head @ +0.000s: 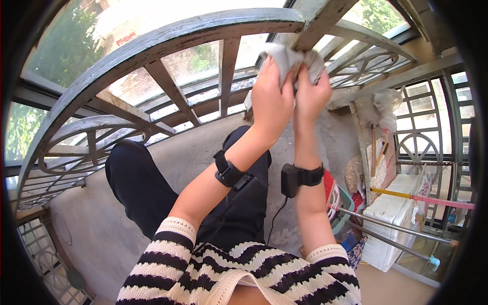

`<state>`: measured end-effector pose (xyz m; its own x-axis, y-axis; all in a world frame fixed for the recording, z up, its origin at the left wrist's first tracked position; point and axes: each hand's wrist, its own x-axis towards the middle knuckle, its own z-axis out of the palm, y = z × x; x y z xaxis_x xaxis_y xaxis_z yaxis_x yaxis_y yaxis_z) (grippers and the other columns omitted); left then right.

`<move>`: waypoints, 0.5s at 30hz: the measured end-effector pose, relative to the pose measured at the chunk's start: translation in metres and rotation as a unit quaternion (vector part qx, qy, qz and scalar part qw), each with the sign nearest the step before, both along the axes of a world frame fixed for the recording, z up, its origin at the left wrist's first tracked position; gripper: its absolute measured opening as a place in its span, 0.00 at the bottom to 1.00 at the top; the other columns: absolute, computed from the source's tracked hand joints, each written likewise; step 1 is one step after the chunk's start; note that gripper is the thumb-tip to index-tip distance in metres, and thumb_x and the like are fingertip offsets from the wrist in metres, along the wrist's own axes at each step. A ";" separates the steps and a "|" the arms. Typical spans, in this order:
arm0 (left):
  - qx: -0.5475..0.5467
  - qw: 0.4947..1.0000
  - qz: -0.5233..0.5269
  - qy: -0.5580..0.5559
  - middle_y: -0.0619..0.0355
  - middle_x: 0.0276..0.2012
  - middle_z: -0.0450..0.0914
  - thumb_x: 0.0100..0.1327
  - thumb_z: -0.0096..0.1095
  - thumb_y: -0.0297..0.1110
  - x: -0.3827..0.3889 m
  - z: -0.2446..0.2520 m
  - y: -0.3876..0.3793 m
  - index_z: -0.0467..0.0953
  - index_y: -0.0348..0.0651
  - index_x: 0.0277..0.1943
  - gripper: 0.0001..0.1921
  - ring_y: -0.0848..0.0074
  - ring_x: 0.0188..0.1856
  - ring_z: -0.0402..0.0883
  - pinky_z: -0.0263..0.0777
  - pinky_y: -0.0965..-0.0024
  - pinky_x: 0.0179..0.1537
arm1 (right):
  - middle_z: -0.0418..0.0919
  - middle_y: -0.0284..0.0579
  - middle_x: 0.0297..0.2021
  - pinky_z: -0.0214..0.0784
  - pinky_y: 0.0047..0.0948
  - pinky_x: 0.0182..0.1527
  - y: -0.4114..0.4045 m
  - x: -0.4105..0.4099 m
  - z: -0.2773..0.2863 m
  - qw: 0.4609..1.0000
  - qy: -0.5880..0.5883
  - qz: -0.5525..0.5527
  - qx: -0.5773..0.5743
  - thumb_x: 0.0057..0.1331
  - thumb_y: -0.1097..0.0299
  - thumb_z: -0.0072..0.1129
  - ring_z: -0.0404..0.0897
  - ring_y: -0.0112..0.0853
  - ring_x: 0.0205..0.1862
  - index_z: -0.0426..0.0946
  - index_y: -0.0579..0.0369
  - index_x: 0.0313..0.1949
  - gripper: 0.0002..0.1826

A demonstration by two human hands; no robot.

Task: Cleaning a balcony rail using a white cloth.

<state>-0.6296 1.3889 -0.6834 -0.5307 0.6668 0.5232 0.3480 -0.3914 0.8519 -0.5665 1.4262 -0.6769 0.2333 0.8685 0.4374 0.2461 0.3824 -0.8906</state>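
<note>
Both my hands are raised at the top centre, holding a crumpled grey-white cloth against the upright post of a weathered metal window grille. My left hand grips the cloth's left part, fingers bent over it. Close beside it, my right hand pinches the right part, which is blurred. The cloth hides some of the post and several fingertips. Black straps with small devices sit around both forearms.
A white foam box stands at the right, near metal poles and a green basket. Plastic bags hang above a hammer. My knees are close to the concrete wall below the grille.
</note>
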 end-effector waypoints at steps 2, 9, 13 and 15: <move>0.035 0.999 0.033 0.022 0.46 0.26 0.75 0.56 0.53 0.24 0.001 0.025 -0.002 0.72 0.33 0.40 0.08 0.61 0.24 0.74 0.66 0.68 0.26 | 0.79 0.47 0.30 0.67 0.26 0.36 -0.004 0.000 0.030 1.000 -0.007 0.005 -0.008 0.56 0.71 0.57 0.76 0.26 0.32 0.73 0.68 0.36 0.11; 0.022 0.998 0.037 0.052 0.49 0.22 0.74 0.56 0.56 0.26 -0.002 0.012 -0.001 0.73 0.33 0.35 0.06 0.72 0.18 0.69 0.63 0.72 0.22 | 0.78 0.43 0.31 0.67 0.25 0.36 -0.003 -0.006 0.018 0.997 0.035 -0.010 0.062 0.58 0.70 0.56 0.74 0.24 0.32 0.73 0.66 0.38 0.12; -0.083 0.996 -0.002 0.010 0.42 0.30 0.76 0.54 0.54 0.24 -0.005 -0.016 -0.010 0.71 0.32 0.39 0.09 0.51 0.31 0.76 0.68 0.63 0.29 | 0.79 0.45 0.30 0.67 0.27 0.37 -0.008 -0.007 -0.021 0.999 0.026 -0.022 0.013 0.57 0.71 0.58 0.76 0.27 0.32 0.73 0.67 0.37 0.12; -0.117 0.993 -0.012 -0.003 0.42 0.29 0.77 0.55 0.54 0.24 -0.006 -0.035 -0.011 0.72 0.31 0.38 0.08 0.52 0.30 0.76 0.68 0.63 0.29 | 0.79 0.46 0.31 0.67 0.27 0.37 -0.006 -0.003 -0.055 0.997 0.074 0.012 -0.029 0.57 0.70 0.58 0.76 0.28 0.32 0.72 0.67 0.37 0.13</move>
